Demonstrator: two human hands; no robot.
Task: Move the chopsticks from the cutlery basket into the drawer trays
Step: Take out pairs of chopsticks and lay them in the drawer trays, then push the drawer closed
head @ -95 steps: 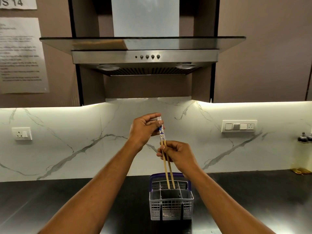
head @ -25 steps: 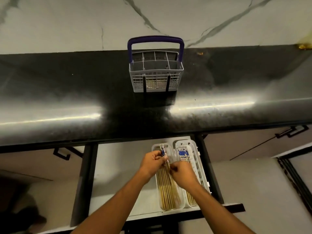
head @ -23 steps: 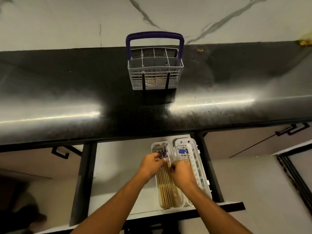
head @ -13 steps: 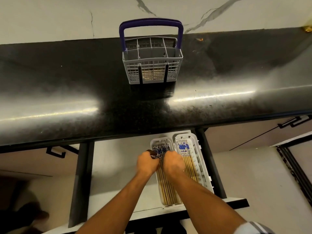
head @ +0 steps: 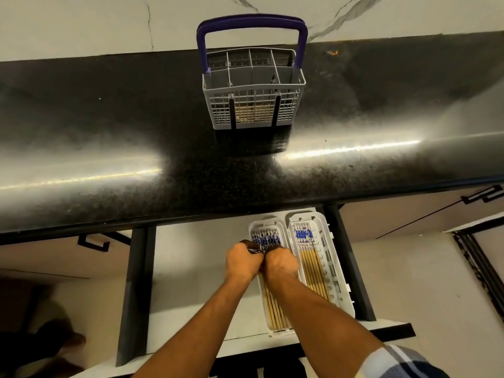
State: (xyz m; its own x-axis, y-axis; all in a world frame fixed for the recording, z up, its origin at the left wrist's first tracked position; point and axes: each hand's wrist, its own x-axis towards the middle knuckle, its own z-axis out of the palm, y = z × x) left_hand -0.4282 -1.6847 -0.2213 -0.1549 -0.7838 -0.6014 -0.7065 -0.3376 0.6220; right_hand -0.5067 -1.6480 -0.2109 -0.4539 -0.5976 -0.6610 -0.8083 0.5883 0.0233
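The open drawer below the counter holds two white trays side by side. The left tray is filled with wooden chopsticks with blue-patterned tops. My left hand and my right hand sit knuckle to knuckle over this tray, fingers curled down onto the chopsticks. The right tray holds several more chopsticks, untouched. The grey cutlery basket with a purple handle stands on the counter; its compartments look empty from above.
The black stone countertop overhangs the back of the drawer. The drawer's left half is bare white floor. Black cabinet handles flank the drawer. A marble backsplash rises behind the basket.
The chopsticks lifted from the basket have come down into the left tray. In the last second my hands moved together and further onto the chopsticks' patterned ends.
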